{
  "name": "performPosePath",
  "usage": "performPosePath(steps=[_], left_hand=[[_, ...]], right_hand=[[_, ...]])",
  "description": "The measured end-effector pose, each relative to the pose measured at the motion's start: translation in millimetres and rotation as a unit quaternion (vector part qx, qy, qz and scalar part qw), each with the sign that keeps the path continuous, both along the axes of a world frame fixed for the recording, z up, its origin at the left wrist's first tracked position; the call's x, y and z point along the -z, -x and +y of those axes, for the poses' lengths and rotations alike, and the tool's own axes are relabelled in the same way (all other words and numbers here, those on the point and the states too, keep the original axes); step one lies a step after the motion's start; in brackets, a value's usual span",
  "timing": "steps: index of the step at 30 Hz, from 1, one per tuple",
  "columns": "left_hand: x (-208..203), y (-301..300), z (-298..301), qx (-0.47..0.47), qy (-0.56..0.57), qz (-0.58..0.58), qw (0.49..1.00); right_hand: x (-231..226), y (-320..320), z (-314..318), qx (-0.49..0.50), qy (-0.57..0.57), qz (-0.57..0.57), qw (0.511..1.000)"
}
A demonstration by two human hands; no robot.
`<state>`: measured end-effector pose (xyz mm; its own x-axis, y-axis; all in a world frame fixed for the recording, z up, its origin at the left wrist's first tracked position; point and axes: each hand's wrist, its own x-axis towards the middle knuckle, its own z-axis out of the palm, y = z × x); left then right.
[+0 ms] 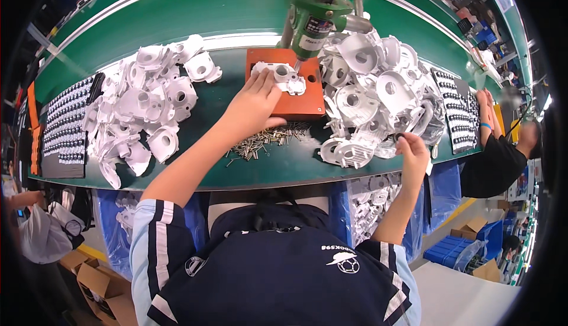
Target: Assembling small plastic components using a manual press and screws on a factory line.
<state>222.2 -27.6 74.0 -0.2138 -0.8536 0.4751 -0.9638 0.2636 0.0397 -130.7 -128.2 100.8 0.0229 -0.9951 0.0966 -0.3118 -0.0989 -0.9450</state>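
Currently, left hand (pixel 253 104): pressing white housing (pixel 280 76) on orange jig (pixel 296 104), under the green screwdriver (pixel 313 15).
Right hand (pixel 411 154): pinching small dark part, right of jig.

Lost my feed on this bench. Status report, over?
Left hand pressing white plastic part onto orange jig, under green driver. Right hand at right pile of white parts. Loose screws beside the jig.

Factory assembly line: green conveyor bench (pixel 177 12), heaped white plastic housings (pixel 378 95).
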Motion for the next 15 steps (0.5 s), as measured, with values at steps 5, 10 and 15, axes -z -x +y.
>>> performPosePath(steps=[5,10,15], left_hand=[[7,-2,0,-0.002,0.02,0.047,0.999],[8,-2,2,-0.012,0.018,0.087,0.996],[8,-2,2,-0.012,0.034,0.082,0.996]], right_hand=[[-23,-104,25,-0.292,0.04,-0.045,0.954],[8,-207,-16,-0.213,0.237,0.186,0.929],[22,-221,-35,-0.207,0.154,0.267,0.928]])
